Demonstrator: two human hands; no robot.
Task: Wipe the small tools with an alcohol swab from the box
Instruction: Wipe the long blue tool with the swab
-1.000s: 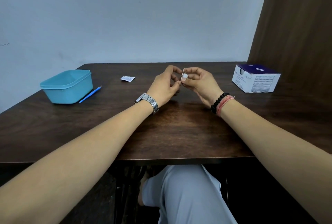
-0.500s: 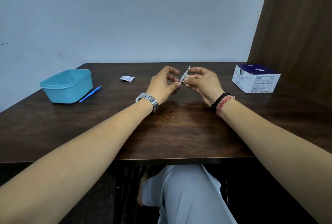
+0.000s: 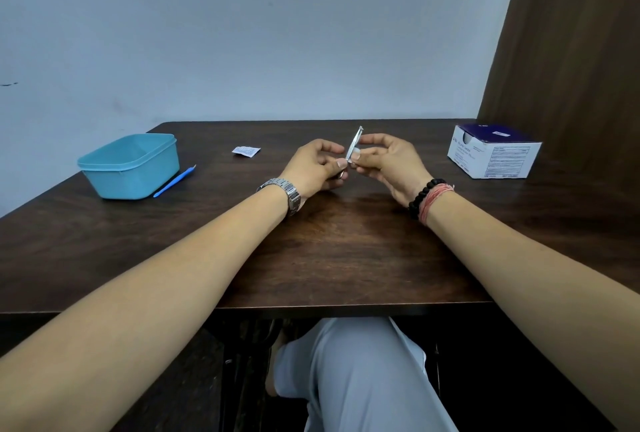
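A thin silver metal tool point(image 3: 355, 141) stands nearly upright over the middle of the table, with a small ring at its lower end. My left hand point(image 3: 311, 168) grips its lower end between thumb and fingers. My right hand point(image 3: 388, 161) pinches a small white alcohol swab point(image 3: 356, 155) against the tool's lower part. The white and purple swab box point(image 3: 491, 154) sits at the right rear of the table. A blue plastic tool point(image 3: 175, 180) lies beside the teal container.
A teal plastic container point(image 3: 130, 165) stands at the left of the dark wooden table point(image 3: 346, 251). A torn white swab wrapper point(image 3: 246, 150) lies behind my left hand. A brown panel rises at the right. A knee shows under the table's front edge.
The metal tool has come out further between my hands and now stands longer and more upright. My right hand's pinch with the swab has slid down to the tool's lower part.
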